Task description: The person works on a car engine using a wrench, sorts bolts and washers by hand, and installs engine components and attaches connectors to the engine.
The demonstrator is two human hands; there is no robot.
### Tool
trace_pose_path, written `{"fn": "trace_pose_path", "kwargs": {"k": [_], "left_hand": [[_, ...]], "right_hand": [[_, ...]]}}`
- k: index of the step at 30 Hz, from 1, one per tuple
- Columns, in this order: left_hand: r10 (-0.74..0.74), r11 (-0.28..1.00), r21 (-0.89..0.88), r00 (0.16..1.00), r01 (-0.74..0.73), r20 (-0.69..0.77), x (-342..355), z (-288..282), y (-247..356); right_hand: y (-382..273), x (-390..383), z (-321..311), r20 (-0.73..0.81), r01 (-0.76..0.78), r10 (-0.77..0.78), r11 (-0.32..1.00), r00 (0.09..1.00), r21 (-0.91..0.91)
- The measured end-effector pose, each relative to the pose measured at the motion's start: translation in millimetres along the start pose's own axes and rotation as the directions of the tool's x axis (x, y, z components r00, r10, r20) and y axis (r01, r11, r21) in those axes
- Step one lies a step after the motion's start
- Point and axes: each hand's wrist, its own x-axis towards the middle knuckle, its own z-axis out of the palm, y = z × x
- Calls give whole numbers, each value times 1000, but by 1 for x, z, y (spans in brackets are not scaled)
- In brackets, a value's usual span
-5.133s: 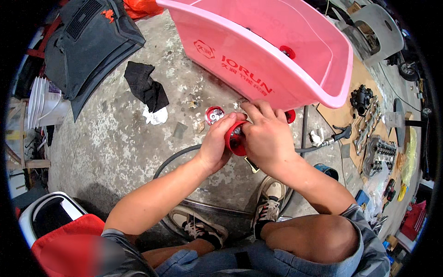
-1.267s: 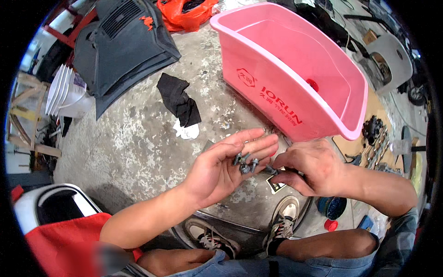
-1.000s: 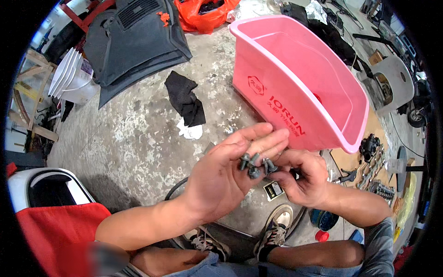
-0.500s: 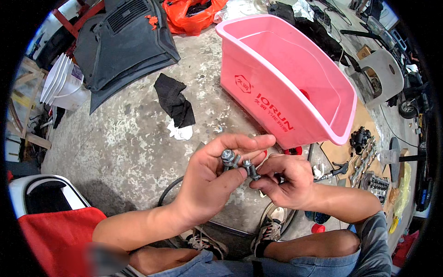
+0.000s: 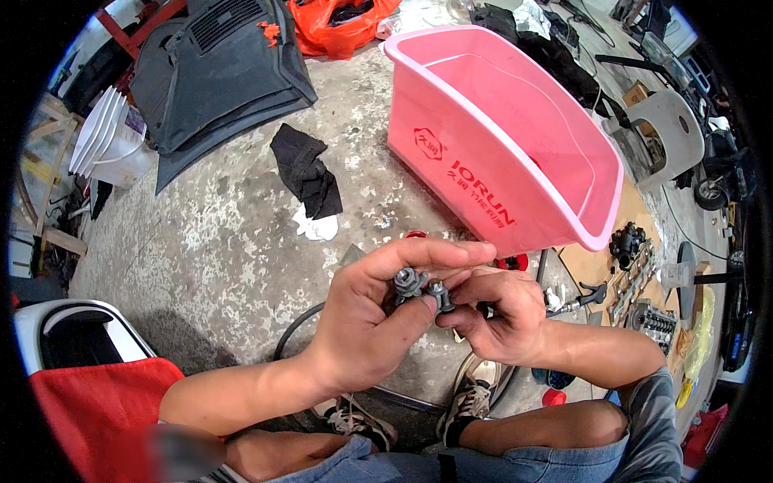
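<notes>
My left hand [image 5: 378, 322] is held up in front of me, fingers curled around a few grey metal bolts with washers [image 5: 409, 283]. My right hand [image 5: 499, 318] meets it from the right and pinches one of those bolts [image 5: 440, 295] between thumb and fingertips. Both hands hover above the concrete floor [image 5: 217, 241], just in front of a large pink plastic tub [image 5: 515, 145]. Small red parts [image 5: 510, 262] lie on the floor under the tub's near edge, partly hidden by my fingers.
A black rag and a white scrap [image 5: 310, 181] lie on the floor at centre left. Black plastic panels [image 5: 217, 72], white buckets [image 5: 105, 145], an orange bag [image 5: 338, 20]. Engine parts on cardboard [image 5: 636, 282] at right. A red-and-white stool [image 5: 88, 378] at lower left.
Five seconds ago both hands gripped a red round part low by the tub. Since then they have lifted and hold bolts; over the last second the right hand closed in on the left.
</notes>
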Motion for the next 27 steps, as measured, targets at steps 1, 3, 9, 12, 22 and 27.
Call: {"fn": "trace_pose_path", "kwargs": {"k": [1,3,9,12,22,27], "left_hand": [[5,1000,-1,1000,-5,6,0,0,0],[-13,999,-35,1000,13,-6,-1,-1,-1],[-236,898,-408,964,167,-124,-1,2,5],[-326,781,-595,936,189,-130,-1,-1,5],[-390,657,-734,911,171,-137,-1,-6,7],[-415,677,-709,899,199,-144,-2,-6,6]], "right_hand": [[1,0,1,0,0,0,1000,1000,0],[2,-1,1,0,-10,10,999,1000,31],[0,-2,2,-1,-63,63,997,998,54],[0,-1,3,9,-99,98,994,995,38],[0,1,3,53,-120,119,993,992,19],[-4,4,2,134,-99,100,995,986,-19]]}}
